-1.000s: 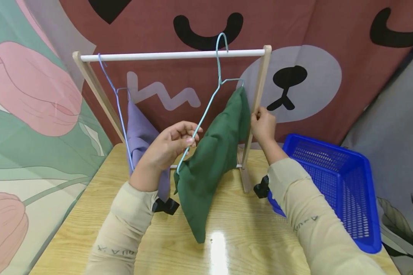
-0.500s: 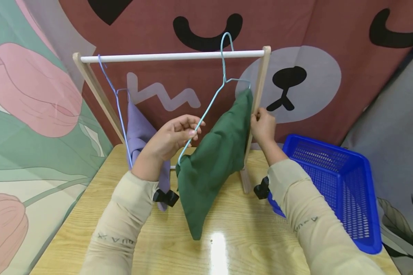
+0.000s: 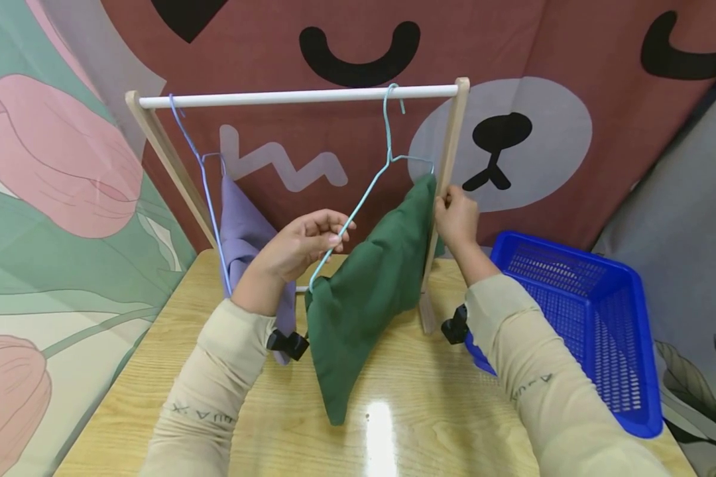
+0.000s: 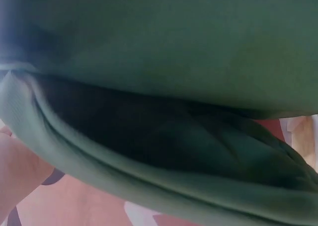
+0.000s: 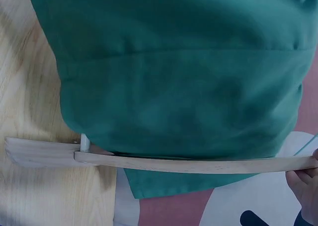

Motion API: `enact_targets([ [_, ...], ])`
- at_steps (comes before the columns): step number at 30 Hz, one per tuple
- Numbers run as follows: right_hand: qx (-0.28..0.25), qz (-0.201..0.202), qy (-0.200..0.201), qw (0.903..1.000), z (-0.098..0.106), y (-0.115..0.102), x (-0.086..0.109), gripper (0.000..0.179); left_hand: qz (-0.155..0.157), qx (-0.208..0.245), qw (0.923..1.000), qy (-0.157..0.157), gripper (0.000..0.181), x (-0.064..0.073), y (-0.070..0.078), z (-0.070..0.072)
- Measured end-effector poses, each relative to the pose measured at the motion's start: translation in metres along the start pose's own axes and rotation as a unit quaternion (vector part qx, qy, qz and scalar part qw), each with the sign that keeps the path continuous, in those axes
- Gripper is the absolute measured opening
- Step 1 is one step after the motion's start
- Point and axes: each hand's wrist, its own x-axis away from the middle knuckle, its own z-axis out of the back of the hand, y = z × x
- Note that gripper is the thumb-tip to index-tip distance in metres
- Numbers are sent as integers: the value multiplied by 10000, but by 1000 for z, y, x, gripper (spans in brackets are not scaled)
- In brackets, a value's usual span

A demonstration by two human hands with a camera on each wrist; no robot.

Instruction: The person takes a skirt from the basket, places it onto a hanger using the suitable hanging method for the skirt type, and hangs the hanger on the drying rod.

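A light-blue wire hanger (image 3: 366,192) hangs by its hook over the white rail (image 3: 274,99) of a small wooden rack. Green cloth (image 3: 372,285) hangs from this hanger, its lower corner over the table. My left hand (image 3: 304,245) pinches the hanger's near slanting arm between thumb and fingers. At the rack's right post (image 3: 452,142), my right hand (image 3: 458,215) grips the wood with curled fingers. In the right wrist view the green cloth (image 5: 184,97) spreads beside the post, and the same cloth (image 4: 174,42) fills most of the left wrist view.
A purple hanger (image 3: 205,192) with purple cloth (image 3: 238,218) hangs at the rail's left end. The blue plastic basket (image 3: 587,311) stands on the table (image 3: 429,424) at the right. A printed curtain hangs close behind the rack.
The light-blue hanger has shifted right along the rail. Its hook rose above the rail, then came down onto it, and my left hand moved with it. My right hand stays on the post.
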Motion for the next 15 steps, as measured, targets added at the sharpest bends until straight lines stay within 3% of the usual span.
enact_targets([
  [15,-56,-63,-28,10000,0,-1,2,12,611,-172,9971,408,26,6,0,10],
])
